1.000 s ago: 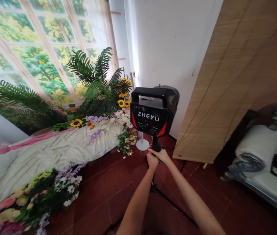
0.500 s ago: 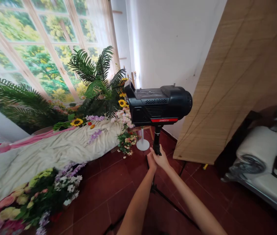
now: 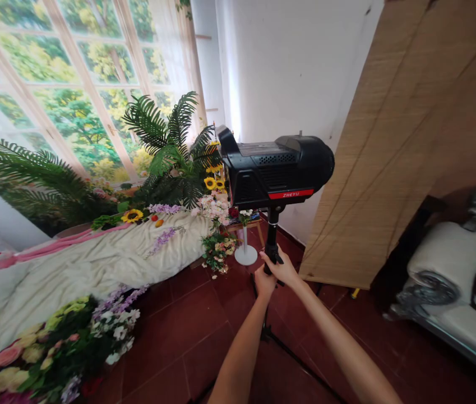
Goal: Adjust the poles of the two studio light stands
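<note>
A black studio light [image 3: 280, 171] with a red label stands on top of a black light stand [image 3: 272, 238], in the middle of the head view. Both hands grip the stand's pole just below the lamp. My left hand [image 3: 265, 280] is wrapped round the lower part, its fingers partly behind the pole. Slightly higher and to the right, my right hand [image 3: 283, 266] closes round the pole near a black clamp knob. The stand's legs spread over the floor beneath my forearms.
To the left lies a cream cloth [image 3: 115, 258] with flowers [image 3: 52, 342] in front. Palm leaves [image 3: 170, 140] and a white round-based pole [image 3: 245, 255] are beyond. A bamboo screen [image 3: 359, 157] and a white sofa [image 3: 443, 252] stand at the right, above red floor tiles [image 3: 170, 336].
The lamp sits slightly higher and further right in view, with its front turned a little. Both hands still hold the pole, and more of the clamp shows between them.
</note>
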Motion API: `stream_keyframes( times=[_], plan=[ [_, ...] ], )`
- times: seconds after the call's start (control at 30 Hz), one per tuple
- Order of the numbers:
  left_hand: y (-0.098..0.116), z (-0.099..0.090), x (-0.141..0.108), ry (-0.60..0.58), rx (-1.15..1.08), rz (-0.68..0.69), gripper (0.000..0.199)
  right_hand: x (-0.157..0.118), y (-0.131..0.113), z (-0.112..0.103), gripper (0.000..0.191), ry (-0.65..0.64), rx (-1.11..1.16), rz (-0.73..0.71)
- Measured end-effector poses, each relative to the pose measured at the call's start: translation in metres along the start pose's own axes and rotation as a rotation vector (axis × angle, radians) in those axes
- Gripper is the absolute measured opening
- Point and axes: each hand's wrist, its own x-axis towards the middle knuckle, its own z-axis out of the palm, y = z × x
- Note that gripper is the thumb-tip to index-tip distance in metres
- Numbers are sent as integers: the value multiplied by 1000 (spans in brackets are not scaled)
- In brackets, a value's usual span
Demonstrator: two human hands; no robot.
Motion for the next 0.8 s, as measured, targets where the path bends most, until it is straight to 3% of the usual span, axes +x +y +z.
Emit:
stream_keyframes(
  times=[0.37, 0.67, 0.8],
  plan=[
    [-2, 1, -2, 24, 106, 29, 36, 39, -56, -36, 34, -80, -35, -182],
    [-5, 2, 2, 31, 136, 61, 38, 36, -62, -26, 34, 81, -81, -124],
    [-5, 2, 2, 34, 137, 67, 37, 36, -63, -23, 35, 94, -55, -120]
  ],
)
